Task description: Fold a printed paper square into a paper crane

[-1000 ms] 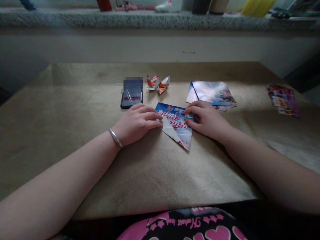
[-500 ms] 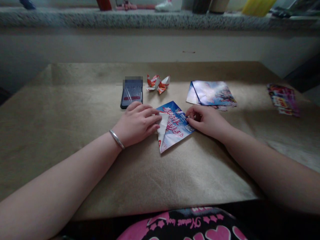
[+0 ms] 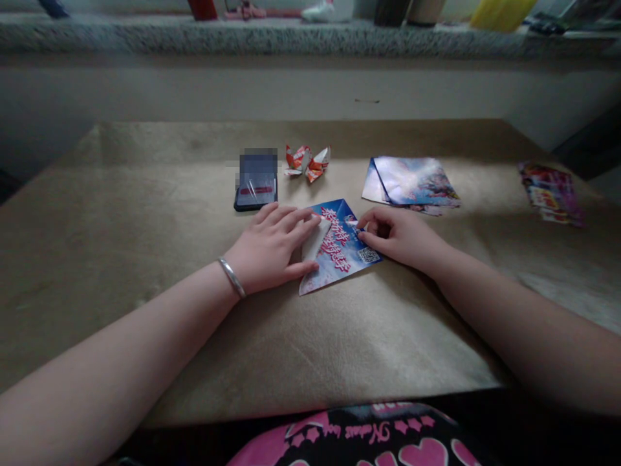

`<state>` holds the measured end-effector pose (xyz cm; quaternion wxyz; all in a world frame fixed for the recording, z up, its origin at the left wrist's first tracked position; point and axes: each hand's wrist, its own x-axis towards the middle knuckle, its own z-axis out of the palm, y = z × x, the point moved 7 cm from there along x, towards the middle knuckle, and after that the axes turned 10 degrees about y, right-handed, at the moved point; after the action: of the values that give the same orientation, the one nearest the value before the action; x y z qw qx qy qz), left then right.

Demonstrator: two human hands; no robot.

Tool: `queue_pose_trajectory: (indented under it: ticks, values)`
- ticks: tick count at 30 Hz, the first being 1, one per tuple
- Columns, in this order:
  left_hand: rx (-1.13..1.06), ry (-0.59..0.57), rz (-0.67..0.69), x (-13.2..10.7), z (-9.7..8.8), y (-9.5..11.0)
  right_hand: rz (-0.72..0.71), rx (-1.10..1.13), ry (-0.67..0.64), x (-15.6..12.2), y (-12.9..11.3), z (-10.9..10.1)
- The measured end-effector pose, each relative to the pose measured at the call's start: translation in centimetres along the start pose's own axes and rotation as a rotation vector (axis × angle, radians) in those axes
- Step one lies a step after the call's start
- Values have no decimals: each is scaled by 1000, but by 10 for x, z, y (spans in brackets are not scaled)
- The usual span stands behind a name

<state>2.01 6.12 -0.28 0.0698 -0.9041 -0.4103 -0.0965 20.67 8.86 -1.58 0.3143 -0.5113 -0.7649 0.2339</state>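
A folded blue printed paper point(image 3: 339, 249) with red and white lettering lies on the tan table cover point(image 3: 145, 213) in front of me. My left hand point(image 3: 272, 249), a silver bangle on its wrist, lies flat with fingers stretched over the paper's white folded flap on the left. On the paper's right edge rests my right hand point(image 3: 400, 236), its fingers curled and pinching the upper corner.
A dark phone point(image 3: 256, 188) lies just beyond my left hand. A small folded red-and-white paper figure point(image 3: 307, 162) sits behind it. Loose printed sheets point(image 3: 412, 182) lie at the back right, more coloured papers point(image 3: 550, 193) far right. A stone ledge point(image 3: 291, 35) with items runs along the back.
The folded paper has been turned clockwise on the table between both hands. My left fingers have spread out over its white flap, and my right hand has shifted to its right corner.
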Motion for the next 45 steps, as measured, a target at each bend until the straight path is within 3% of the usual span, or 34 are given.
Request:
queue_pose_trajectory:
  ticks: [11, 21, 25, 33, 39, 45]
  values:
    - [-62, 122, -57, 3, -6, -5, 79, 98, 15, 0, 5, 1]
    - [-65, -2, 30, 2, -5, 5, 66, 37, 19, 0, 4, -1]
    - [-36, -3, 25, 0, -4, 4, -29, -50, 63, 2, -3, -6]
    - [-64, 86, 6, 3, -6, 0, -414, -197, 128, -4, -35, -11]
    - [-92, 133, 48, 5, -10, 2, -544, -172, 5, -11, -43, -4]
    - [-68, 165, 71, 3, -14, 3, -574, -132, -117, -14, -43, 4]
